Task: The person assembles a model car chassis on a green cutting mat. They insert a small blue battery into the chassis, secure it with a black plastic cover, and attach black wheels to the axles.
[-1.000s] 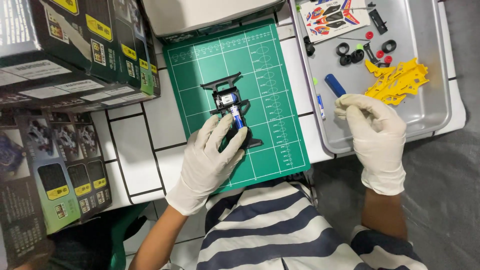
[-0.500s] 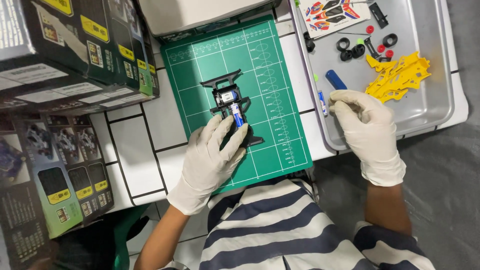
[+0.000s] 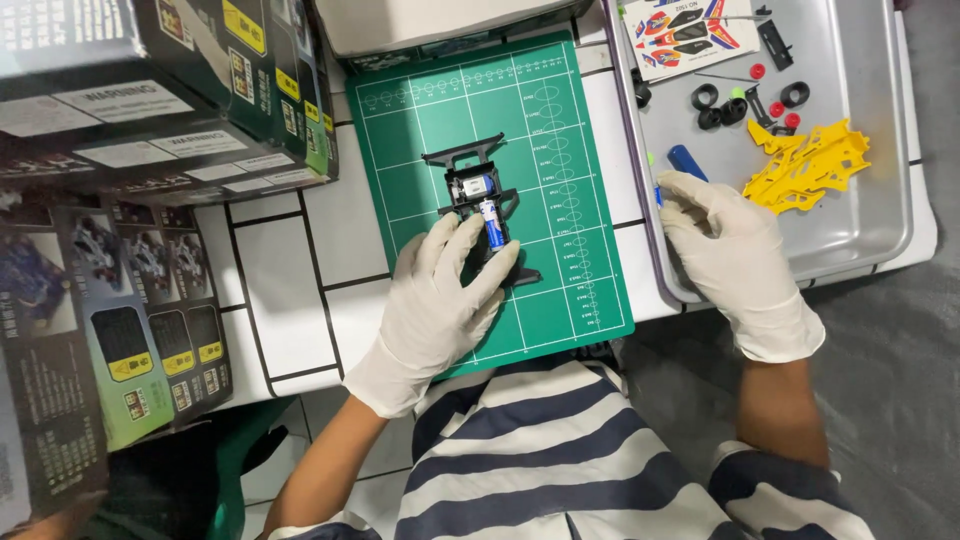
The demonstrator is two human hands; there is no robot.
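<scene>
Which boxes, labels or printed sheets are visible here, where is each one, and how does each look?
Stacked dark boxes: top left, black and green, with white and yellow labels.
Printed boxes: left edge, lower, dark with toy-car pictures and green panels.
Sticker sheet: top of the metal tray, white with red, blue and black shapes.
Green cutting mat: centre, white printed grid, under the left hand.

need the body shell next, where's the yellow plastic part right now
In the head view the yellow plastic part lies in the metal tray at upper right, just beyond the right hand, below the small black wheels.
</scene>
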